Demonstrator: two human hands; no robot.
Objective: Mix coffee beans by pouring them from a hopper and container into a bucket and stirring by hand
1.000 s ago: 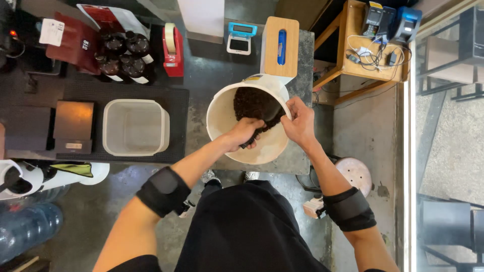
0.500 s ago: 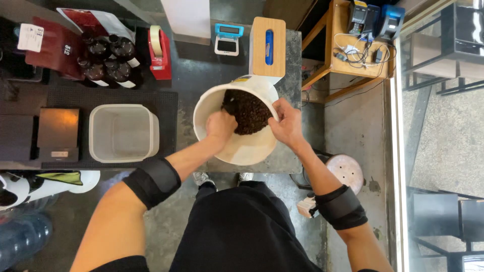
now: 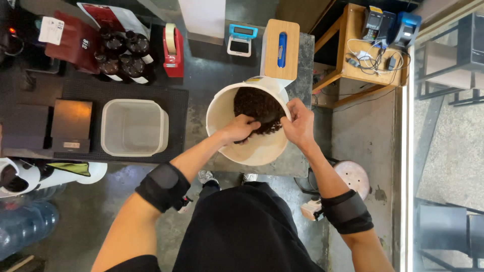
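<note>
A large white bucket (image 3: 228, 103) stands tilted on the grey counter, with dark brown beans (image 3: 257, 103) piled at its far side. My left hand (image 3: 238, 128) is inside the bucket, fingers curled into the beans. My right hand (image 3: 298, 123) grips the bucket's right rim, fingers over the edge beside the beans. Black bands wrap both forearms.
An empty translucent square tub (image 3: 133, 127) sits on a black mat to the left. Behind it are dark bottles (image 3: 121, 53), a red tape dispenser (image 3: 173, 50), a small blue scale (image 3: 240, 39) and a wooden-lidded box (image 3: 280, 49). A wooden shelf (image 3: 353, 65) stands at the right.
My left hand has pushed deeper into the beans. The right hand shifted along the rim, and the view moved slightly.
</note>
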